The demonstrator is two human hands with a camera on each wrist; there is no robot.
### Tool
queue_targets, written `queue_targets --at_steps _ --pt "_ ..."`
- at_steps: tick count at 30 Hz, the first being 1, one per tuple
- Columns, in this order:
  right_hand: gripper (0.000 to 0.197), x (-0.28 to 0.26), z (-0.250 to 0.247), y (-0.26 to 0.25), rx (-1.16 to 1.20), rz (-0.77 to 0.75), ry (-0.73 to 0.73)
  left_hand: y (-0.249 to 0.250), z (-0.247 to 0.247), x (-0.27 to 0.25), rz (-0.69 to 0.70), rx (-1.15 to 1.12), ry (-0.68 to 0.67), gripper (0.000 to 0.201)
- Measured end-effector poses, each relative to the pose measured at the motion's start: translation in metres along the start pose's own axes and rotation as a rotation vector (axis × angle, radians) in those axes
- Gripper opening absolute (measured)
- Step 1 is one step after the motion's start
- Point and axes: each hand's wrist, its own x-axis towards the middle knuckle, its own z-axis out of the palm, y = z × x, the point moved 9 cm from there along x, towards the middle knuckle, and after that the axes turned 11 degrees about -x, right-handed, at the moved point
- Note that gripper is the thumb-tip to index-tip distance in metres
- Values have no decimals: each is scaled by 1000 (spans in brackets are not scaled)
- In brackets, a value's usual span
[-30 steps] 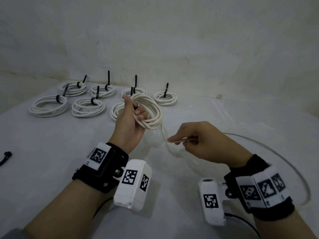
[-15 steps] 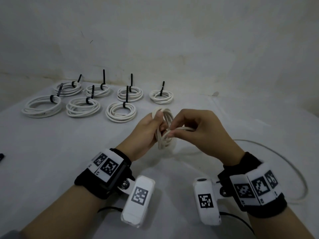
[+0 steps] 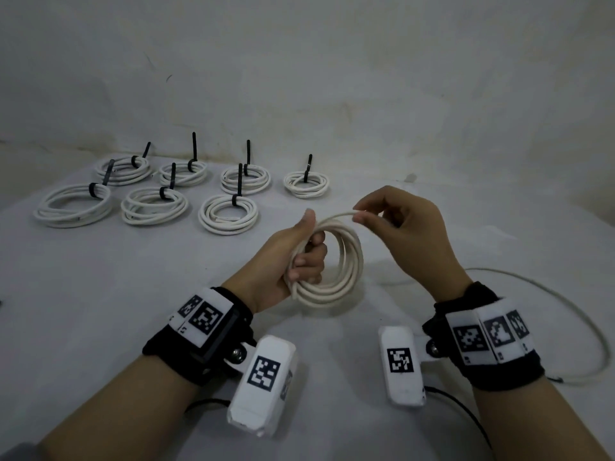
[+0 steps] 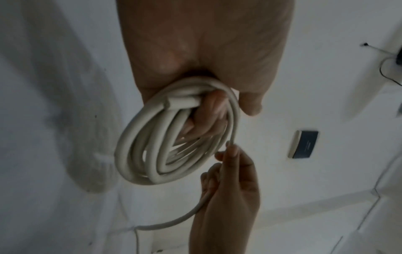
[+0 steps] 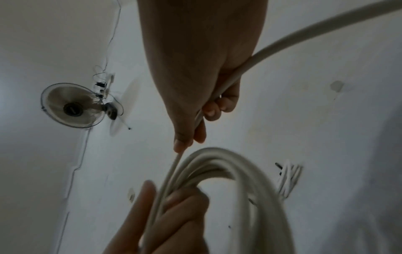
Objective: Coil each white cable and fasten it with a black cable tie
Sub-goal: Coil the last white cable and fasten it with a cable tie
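Dim, flat light; wrist views blurred, edges strongly bowed

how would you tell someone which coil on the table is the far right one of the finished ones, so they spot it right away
Look to the far side of the white table, by the wall, where seven tied coils lie in two rows. The back row runs left to right, and the coil at its right end is the one. It is the smallest-looking, lies a little apart from the rest, nearest the right hand, with its black tie sticking up.
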Motion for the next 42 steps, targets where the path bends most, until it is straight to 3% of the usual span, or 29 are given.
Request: queue_targets --at_steps 6,11,13,18,21,27,31,35,38,42 --pt "18 -1 -2 47 3 144 -38 29 -12 -1 144 -276 23 37" --pt "14 -7 12 59 45 219 -127 47 -26 -1 255 -411 81 42" --pt "17 -9 17 56 -20 189 -200 50 -31 -1 281 -442 101 45" --pt "43 -20 43 43 -215 44 -540 56 -47 -2 340 -477 197 46" --pt "49 -24 54 22 -322 -85 -619 55 -55 -3 365 -440 276 46" --pt "40 -27 59 -27 -460 -265 -596 55 -52 -5 430 -229 361 42" --pt "31 -21 48 -33 -442 -224 -497 61 -56 -8 485 -198 397 39" --pt "52 -27 56 -36 -330 -254 -598 68 -62 -11 517 -236 403 35" --pt "54 -33 62 -45 -336 -285 -635 66 -61 -11 496 -224 392 32" --pt "40 -32 60 -61 -189 -274 -570 50 -44 -5 396 -31 348 36"
